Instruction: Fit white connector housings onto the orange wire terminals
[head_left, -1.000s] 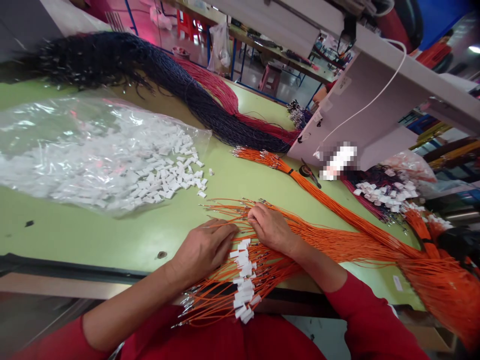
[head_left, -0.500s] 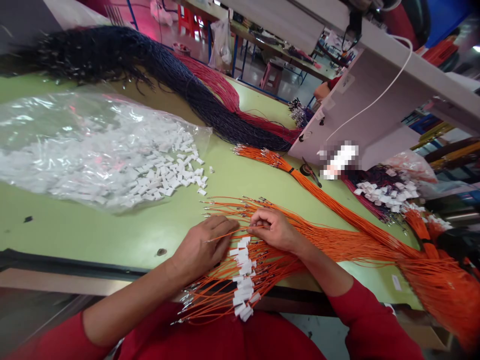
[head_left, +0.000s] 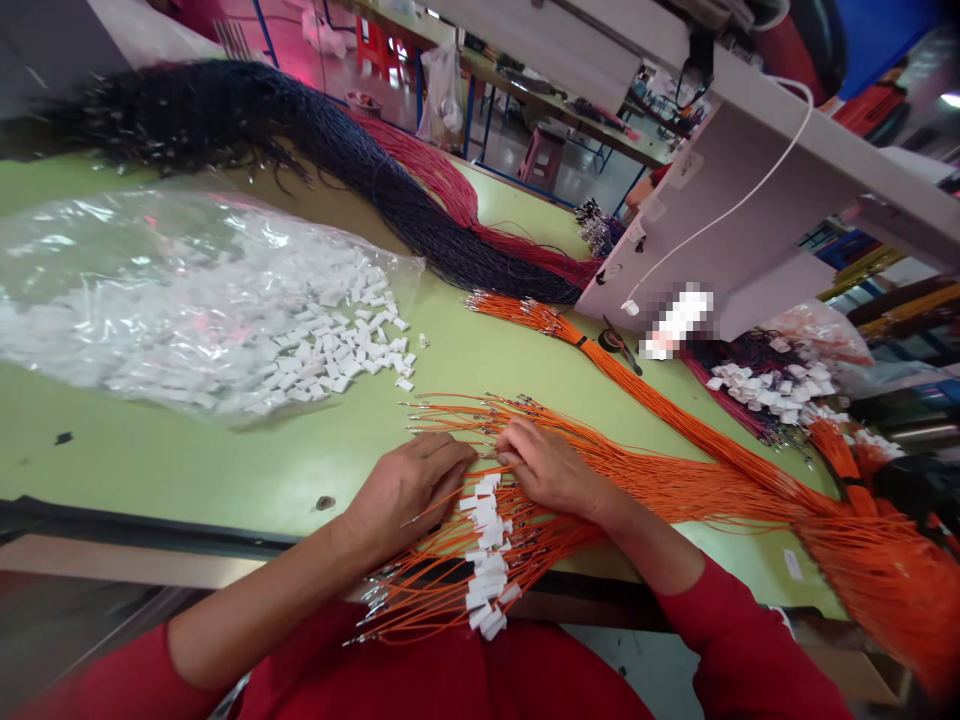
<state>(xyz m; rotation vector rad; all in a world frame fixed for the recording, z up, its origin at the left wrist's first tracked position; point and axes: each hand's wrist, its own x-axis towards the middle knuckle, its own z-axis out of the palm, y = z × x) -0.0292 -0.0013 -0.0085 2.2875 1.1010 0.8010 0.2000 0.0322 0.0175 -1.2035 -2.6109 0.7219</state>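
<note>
My left hand [head_left: 412,485] is closed in a pinch round an orange wire, whose tail sticks out below the fingers. Just to its right, my right hand [head_left: 547,470] pinches at the orange wires, with the fingertips curled over and hiding what is between them. Beneath and between the hands lies a row of white connector housings [head_left: 489,550], fitted on orange wires with metal terminals at their left ends. A spread bundle of orange wires [head_left: 637,475] runs from under my right hand off to the right.
A clear plastic bag [head_left: 172,300] of loose white housings [head_left: 337,360] spills open at the left. Dark blue wires [head_left: 360,170] and red wires [head_left: 435,170] lie along the back. Small black scissors [head_left: 621,345] rest beside a tied orange bundle [head_left: 637,385], near a grey panel [head_left: 720,200].
The fingers of my right hand have curled further down and inward over the wires. The wire held in my left hand now points more steeply downward.
</note>
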